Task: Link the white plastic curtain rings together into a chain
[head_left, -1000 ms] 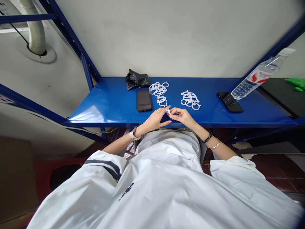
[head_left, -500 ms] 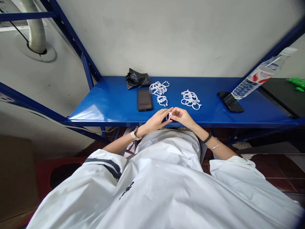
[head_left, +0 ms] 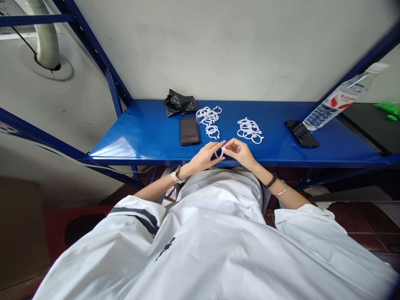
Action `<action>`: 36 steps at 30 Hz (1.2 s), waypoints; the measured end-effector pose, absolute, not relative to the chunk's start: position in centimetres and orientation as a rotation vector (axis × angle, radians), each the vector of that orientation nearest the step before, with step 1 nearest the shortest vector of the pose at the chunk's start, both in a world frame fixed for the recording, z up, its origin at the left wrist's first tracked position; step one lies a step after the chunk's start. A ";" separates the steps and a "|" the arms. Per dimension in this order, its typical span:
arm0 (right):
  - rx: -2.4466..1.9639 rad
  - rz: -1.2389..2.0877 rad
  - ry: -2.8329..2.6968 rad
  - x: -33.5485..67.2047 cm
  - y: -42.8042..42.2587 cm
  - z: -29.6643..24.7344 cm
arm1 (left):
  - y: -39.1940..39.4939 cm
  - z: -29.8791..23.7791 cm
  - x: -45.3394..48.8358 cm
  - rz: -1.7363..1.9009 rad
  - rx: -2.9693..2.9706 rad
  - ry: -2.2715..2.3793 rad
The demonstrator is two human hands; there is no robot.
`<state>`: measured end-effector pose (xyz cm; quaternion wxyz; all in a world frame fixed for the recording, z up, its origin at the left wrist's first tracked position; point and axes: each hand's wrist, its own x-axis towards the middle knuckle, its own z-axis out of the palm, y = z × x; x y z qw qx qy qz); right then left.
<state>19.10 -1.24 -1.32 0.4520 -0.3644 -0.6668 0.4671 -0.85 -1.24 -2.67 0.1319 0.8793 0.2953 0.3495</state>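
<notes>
Between my hands, at the front edge of the blue table [head_left: 150,141], is a white plastic ring [head_left: 219,153]. My left hand [head_left: 206,157] holds it between thumb and fingers from the left side. The fingertips of my right hand [head_left: 239,151] pinch the ring at its upper right. Beyond my left hand lies a pile of similar white rings [head_left: 208,116], some of them with a gap and small knobbed ends. A second pile of white rings [head_left: 249,130] rests beyond my right hand.
A dark phone [head_left: 189,131] lies left of the first pile, with a crumpled black plastic bag [head_left: 178,103] behind it. Farther right are a black phone [head_left: 301,134] and a water bottle [head_left: 339,100]. Blue metal posts [head_left: 117,91] frame the table, and a wall stands behind.
My right hand has lifted slightly at the ring, and more of the ring's loop shows between my hands. The piles and other objects stay where they were.
</notes>
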 end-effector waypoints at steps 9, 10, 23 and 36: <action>-0.889 1.147 -1.604 19.0 -1.3 -1.2 | -1.7 -1.9 -0.7 1.065 2.503 0.909; -0.887 1.144 -1.603 19.0 -1.3 -1.2 | -1.7 -1.9 -0.7 1.076 2.501 0.911; -0.893 1.099 -1.633 18.9 -1.6 -1.0 | -1.7 -2.0 -0.9 1.212 2.474 0.871; -0.876 1.028 -1.675 19.0 -1.7 -1.3 | -1.8 -1.9 -0.8 1.217 2.436 0.895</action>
